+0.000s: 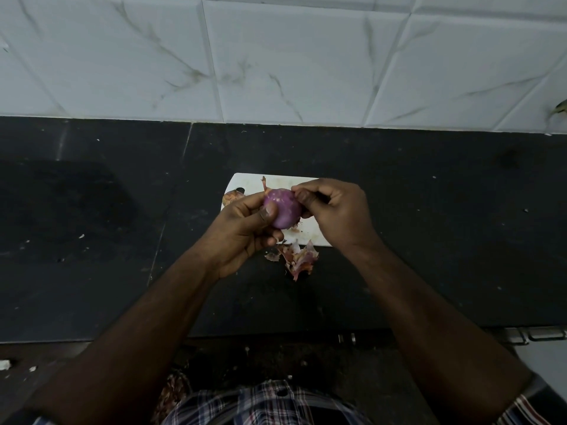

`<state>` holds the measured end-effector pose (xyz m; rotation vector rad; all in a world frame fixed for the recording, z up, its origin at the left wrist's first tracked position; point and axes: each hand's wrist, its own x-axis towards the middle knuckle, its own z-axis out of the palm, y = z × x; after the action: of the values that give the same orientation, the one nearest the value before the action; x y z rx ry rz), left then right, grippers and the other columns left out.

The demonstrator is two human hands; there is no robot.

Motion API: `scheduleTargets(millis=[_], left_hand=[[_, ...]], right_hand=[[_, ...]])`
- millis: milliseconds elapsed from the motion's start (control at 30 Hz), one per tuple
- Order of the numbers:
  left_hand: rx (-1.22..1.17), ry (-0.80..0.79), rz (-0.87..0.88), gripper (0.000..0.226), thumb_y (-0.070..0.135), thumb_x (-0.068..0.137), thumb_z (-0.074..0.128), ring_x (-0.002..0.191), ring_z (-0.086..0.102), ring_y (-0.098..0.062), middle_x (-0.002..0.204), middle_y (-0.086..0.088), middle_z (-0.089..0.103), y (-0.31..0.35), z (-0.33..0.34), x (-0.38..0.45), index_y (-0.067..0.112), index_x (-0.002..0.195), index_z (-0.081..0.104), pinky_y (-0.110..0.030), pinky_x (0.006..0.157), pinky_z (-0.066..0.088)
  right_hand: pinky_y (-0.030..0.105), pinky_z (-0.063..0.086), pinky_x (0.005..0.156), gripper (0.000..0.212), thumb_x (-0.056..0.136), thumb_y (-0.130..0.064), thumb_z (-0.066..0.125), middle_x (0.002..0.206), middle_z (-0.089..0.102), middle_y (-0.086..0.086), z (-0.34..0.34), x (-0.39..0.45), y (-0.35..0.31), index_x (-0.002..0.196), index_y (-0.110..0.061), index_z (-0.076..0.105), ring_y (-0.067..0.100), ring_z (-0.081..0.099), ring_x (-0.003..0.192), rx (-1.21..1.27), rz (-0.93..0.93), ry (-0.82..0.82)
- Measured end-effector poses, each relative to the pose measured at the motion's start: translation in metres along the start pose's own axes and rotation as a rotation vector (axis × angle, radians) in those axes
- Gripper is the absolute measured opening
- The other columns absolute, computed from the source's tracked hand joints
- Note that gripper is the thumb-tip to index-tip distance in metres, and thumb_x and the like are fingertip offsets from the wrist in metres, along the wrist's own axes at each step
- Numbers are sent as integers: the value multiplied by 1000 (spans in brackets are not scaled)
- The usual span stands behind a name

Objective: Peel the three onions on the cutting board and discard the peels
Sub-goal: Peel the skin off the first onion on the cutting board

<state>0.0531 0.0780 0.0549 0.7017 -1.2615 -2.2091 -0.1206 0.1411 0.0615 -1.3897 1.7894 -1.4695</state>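
Above the cutting board (310,237), the left hand (245,231) grips the onion (283,211); the right hand (334,213) seemingly pinches its skin, peels (297,259) at the board's near edge.

Both forearms are bare from the wrists back to the elbows — no watch, no bangle, no ring on any finger that shows. The left hand (245,228) has a short, pale thumbnail, trimmed close to the tip. The right hand (333,210) shows its back and knuckles; its nails are mostly hidden. Well behind the fingers, at the right elbow, sits the hem of a short sleeve (521,407) in plaid — dark blue with white and red lines. The same checked cloth covers the shirt (264,403) front at the belly, loose and a little rumpled, with a dark button near its middle.
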Motion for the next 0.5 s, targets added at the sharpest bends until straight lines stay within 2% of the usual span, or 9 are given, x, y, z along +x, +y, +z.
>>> scheduleTargets(millis=[100,167,267,500], left_hand=[[19,-7,13,37,17,92,59,65,62,-14,93,-10,69,-1,-3,1,5,127,61,-20,57,53],[43,-4,25,39,15,91,62,68,64,-15,94,-9,70,1,-5,1,6,129,59,-21,61,55],[64,-1,28,50,16,85,71,76,66,-17,102,-9,71,3,-5,2,11,133,60,-24,69,58],[143,53,65,43,15,85,66,83,61,-26,102,-10,71,4,-1,2,14,128,64,-26,69,56]], right_hand=[[26,59,72,15,93,-11,66,96,73,-7,-1,0,-6,106,-11,73,9,71,85,164,170,-120],[28,59,75,17,90,-14,70,96,75,-4,3,-2,-8,107,-13,73,9,71,89,216,197,-171],[36,60,81,22,83,-7,76,96,77,4,7,-2,-8,106,-8,75,17,73,91,246,183,-120],[33,59,77,19,80,-1,74,95,76,10,7,-4,-8,98,-6,75,20,73,88,466,321,-98]])
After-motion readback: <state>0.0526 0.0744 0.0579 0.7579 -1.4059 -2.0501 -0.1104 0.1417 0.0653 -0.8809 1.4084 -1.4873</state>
